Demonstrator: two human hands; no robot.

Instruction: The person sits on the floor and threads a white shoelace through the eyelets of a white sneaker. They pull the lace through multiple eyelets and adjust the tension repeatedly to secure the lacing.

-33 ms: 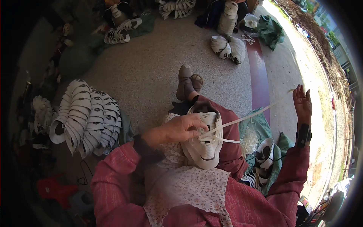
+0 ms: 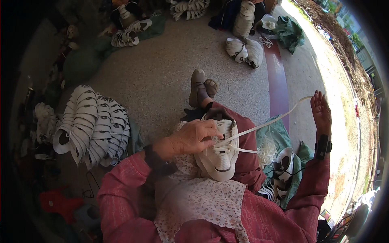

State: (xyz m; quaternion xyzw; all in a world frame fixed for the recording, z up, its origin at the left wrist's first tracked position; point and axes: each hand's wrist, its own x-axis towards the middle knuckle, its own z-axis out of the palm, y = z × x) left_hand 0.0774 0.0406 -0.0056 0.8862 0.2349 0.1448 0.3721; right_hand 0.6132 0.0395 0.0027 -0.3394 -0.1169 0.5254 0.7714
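Observation:
A cream sneaker upper (image 2: 223, 164) rests on my lap, its toe toward me. My left hand (image 2: 194, 137) lies over its left side, thumb and bent fingers closed on the upper beside the lace holes. A flat white shoelace (image 2: 263, 126) comes out of the holes and runs up to the right. My right hand (image 2: 321, 111) is raised far out at the right, with the lace's far end at its fingers, which look closed on it. The lace sags a little near that hand. A second, shorter lace end lies across the upper's right side.
Stacked white shoe uppers (image 2: 95, 125) stand on the floor at left. At right, a green sack (image 2: 263, 133) lies under a bundle of white laces (image 2: 267, 152) and more uppers (image 2: 283, 164). Further uppers (image 2: 245, 52) lie ahead, near other people. A red plastic object (image 2: 58, 204) is at lower left.
My right hand has shifted slightly left and turned a little. The lace, nearly straight before, now curves near that hand. My left hand and the sneaker upper have hardly moved.

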